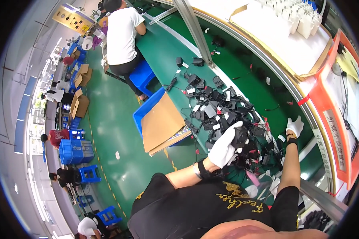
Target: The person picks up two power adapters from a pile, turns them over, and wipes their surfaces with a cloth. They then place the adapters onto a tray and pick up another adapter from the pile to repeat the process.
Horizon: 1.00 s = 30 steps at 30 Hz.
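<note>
My left hand [224,148], in a white glove, reaches into a heap of black power adapters [211,97] with tangled cords on the green bench. Its fingers are curled round one black adapter [240,137], which stands out at the near side of the heap. To the right, my right hand [294,126], also gloved in white, is over the dark green belt [273,93]. Its fingers are spread, and nothing shows in them. White tags and red tips stick out among the cords.
A metal post [193,32] rises at the bench's far side. An orange-red bin [331,103] stands at right, below a shelf with white parts [303,20]. On the left is a blue crate [137,115] with cardboard [163,119]. A person in white [121,36] is farther along the bench.
</note>
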Each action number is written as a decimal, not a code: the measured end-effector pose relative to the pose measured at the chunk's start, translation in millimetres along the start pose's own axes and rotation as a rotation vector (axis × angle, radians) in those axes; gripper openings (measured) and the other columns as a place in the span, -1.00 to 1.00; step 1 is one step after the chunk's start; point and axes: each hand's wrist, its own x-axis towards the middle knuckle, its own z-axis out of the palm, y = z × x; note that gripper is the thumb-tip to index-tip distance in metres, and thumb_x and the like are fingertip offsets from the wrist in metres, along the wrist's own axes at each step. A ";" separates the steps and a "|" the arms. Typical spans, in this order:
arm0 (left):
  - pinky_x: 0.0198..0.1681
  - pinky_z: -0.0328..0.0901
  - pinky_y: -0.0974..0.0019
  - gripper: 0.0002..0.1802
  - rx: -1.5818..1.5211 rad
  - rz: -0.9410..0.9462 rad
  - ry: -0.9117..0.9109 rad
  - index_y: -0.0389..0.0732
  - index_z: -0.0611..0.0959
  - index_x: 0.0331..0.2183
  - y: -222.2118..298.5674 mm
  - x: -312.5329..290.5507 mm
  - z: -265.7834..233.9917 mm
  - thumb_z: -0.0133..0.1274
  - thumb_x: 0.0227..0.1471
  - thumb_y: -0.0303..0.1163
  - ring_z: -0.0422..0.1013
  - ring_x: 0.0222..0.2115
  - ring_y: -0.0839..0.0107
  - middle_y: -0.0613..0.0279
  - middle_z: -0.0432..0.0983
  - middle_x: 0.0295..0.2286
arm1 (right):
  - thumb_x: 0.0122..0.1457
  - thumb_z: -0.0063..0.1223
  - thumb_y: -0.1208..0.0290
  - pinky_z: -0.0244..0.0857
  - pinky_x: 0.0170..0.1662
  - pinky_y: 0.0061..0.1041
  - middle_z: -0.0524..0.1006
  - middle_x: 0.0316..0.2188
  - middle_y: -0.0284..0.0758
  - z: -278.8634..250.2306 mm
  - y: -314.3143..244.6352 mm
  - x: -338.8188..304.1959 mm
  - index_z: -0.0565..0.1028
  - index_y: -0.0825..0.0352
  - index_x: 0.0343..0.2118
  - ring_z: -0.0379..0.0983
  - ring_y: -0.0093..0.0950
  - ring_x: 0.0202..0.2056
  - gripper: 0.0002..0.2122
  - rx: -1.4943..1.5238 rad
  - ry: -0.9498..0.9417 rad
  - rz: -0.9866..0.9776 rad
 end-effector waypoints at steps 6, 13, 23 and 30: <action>-0.49 0.23 0.55 -0.30 0.219 -0.014 0.083 -0.19 0.15 0.12 -1.2 -3.7 15.1 0.04 -0.04 -0.53 0.35 -0.38 0.53 0.23 0.33 -0.21 | -0.18 0.27 0.14 0.35 -0.16 -0.22 0.42 -0.21 -0.06 -35.5 -9.9 -76.6 0.27 0.15 0.06 0.41 -0.09 -0.20 -0.33 -0.036 0.004 0.108; -0.51 0.29 0.47 -0.45 0.124 -0.107 -0.108 -0.20 0.20 0.08 6.0 -6.0 41.2 -0.07 0.08 -0.27 0.43 -0.35 0.34 0.09 0.43 -0.24 | -0.13 0.19 0.54 0.33 -0.42 -0.57 0.43 -0.37 -0.31 -8.1 51.5 -63.2 0.23 0.29 0.08 0.38 -0.52 -0.43 -0.38 1.301 -0.179 0.123; -0.53 0.32 0.40 -0.45 -0.187 -0.416 -0.236 -0.29 0.38 -0.10 8.8 -27.5 67.2 -0.31 0.17 0.02 0.43 -0.40 0.25 0.01 0.47 -0.27 | 0.14 -0.14 0.31 0.20 -0.61 -0.48 0.40 -0.36 -0.16 -220.6 8.6 -241.5 0.23 0.43 -0.01 0.30 -0.43 -0.53 -0.61 2.300 -0.538 -0.107; -0.47 0.28 0.38 -0.49 -0.294 -0.715 -0.385 -0.10 0.37 -0.03 -14.4 -50.0 71.7 -0.30 0.16 0.04 0.34 -0.53 0.34 0.12 0.46 -0.34 | 0.21 -0.22 0.26 0.04 -0.70 -0.70 0.28 -0.22 -0.18 -248.0 25.5 -304.4 0.16 0.39 0.00 0.12 -0.65 -0.71 -0.62 2.255 -0.802 -0.416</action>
